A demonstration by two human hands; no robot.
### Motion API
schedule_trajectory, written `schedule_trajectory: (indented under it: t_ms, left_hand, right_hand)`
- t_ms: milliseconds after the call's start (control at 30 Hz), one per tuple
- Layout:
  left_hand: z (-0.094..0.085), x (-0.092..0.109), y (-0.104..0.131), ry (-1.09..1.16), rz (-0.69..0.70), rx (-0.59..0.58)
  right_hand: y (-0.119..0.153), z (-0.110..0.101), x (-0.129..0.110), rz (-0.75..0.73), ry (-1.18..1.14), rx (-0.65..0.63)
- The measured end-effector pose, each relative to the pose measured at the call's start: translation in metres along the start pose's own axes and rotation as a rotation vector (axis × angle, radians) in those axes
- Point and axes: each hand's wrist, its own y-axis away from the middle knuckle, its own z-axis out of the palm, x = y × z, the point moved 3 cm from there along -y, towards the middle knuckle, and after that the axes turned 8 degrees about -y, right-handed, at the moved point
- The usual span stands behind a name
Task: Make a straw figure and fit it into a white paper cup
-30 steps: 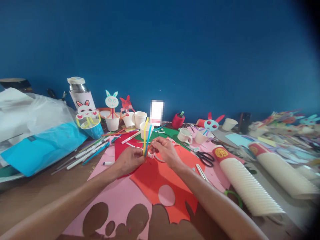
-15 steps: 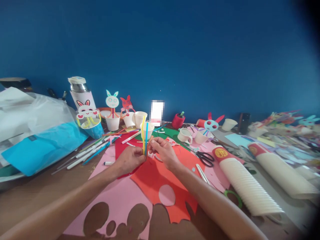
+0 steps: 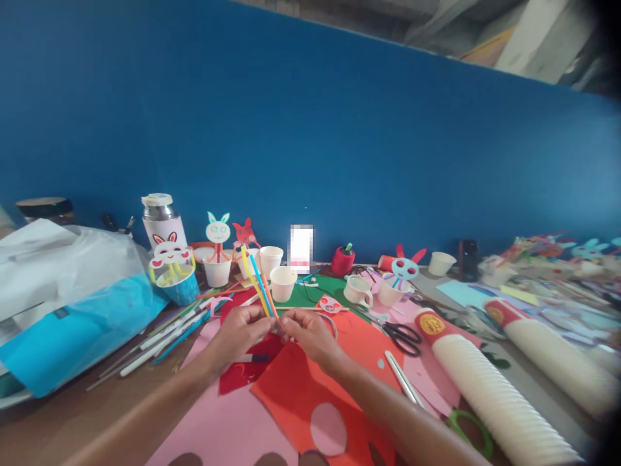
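Over red and orange sheets, my left hand point(image 3: 246, 331) is closed around the lower ends of several thin straw-like strips. A yellow strip point(image 3: 255, 278), a blue strip point(image 3: 261, 282) and an orange strip point(image 3: 269, 299) rise from it, leaning left. My right hand point(image 3: 306, 333) pinches at the bottom of the bundle, its fingertips almost meeting the left ones. Exactly what the right fingers grip is hidden. Just behind the strips stands a white paper cup point(image 3: 283, 285). Under my hands lie a red sheet point(image 3: 233, 382) and an orange-red sheet point(image 3: 291, 382).
Black-handled scissors point(image 3: 405, 338) lie to the right, beside a long stack of paper cups point(image 3: 499, 388) and a green tape ring point(image 3: 470, 430). Rabbit-faced cups point(image 3: 217, 272) stand at the back left, near a flask point(image 3: 162, 223). White markers point(image 3: 150, 349) lie at left.
The view has tilted up, showing more above the blue wall. The strips have gone from upright to leaning left. The orange one now shows more clearly, and my fingertips are closer together.
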Motion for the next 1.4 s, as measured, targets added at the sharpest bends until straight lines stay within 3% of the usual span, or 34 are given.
schedule_trajectory:
  t_ms: [233,400,567,767,967,1233,1400]
  left_hand:
    - [-0.002,0.004,0.010,0.105,-0.240,0.003]
    - [0.003,0.003,0.006,0.153,-0.170,0.004]
    - [0.007,0.005,0.007,0.271,-0.241,-0.031]
    - [0.009,-0.005,0.004,0.295,-0.273,-0.011]
    - [0.013,-0.012,0.001,0.237,-0.214,0.004]
    - [0.014,-0.005,0.004,0.219,-0.227,-0.021]
    - [0.013,-0.008,0.002,0.241,-0.205,-0.060]
  right_hand:
    - [0.002,0.005,0.004,0.051,-0.070,-0.022]
    - [0.002,0.006,0.006,0.047,-0.058,0.048]
    - [0.003,0.002,0.003,0.004,0.035,0.104]
    - [0.005,-0.001,0.000,-0.095,0.283,0.193]
    - [0.012,0.002,-0.009,-0.278,0.521,0.273]
    - [0.014,-0.001,-0.009,-0.434,0.870,0.292]
    - [0.013,-0.001,-0.008,-0.618,1.102,0.239]
